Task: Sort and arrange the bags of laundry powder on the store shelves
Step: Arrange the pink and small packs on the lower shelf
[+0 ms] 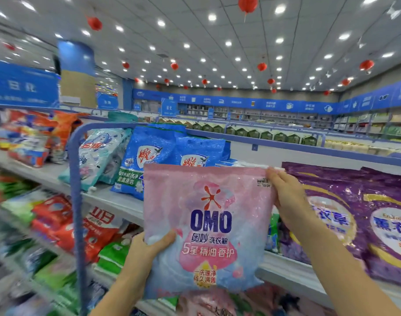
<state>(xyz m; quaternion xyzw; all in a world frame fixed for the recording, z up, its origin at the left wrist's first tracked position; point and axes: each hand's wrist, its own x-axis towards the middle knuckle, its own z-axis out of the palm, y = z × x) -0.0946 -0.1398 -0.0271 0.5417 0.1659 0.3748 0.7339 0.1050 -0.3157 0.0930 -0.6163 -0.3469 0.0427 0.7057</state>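
One bag in hand: pink OMO bag (208, 224) of laundry powder, held upright in the air in front of the top shelf (112, 199), printed face toward the camera.

Position: between the blue bags (153, 156) on its left and the purple bags (331, 224) on its right. The shelf space directly behind it is hidden.

Left hand (150, 247): clamped on the bag's lower left edge, thumb across the front, fingers out of sight behind.

Right hand (286, 197): pinching the upper right corner at the flat seam, just beside the small price sticker (264, 182).

Handling (judged):
- The bag is glossy plastic film, soft-sided, and filled with loose powder that settles low.
- It is probably fairly heavy for its size, and apt to sag or fold if carried by the top seam alone.
- The film looks slick, so a pinch may slip.
- It is not fragile, though a seam could split if the bag is dropped.

Best hold (judged): one hand low, taking the weight beside or under the filled belly. The other hand stays on the top seam to steer and keep the face forward.

Placement (judged): the likely slot is on the top shelf between the blue and purple stock.
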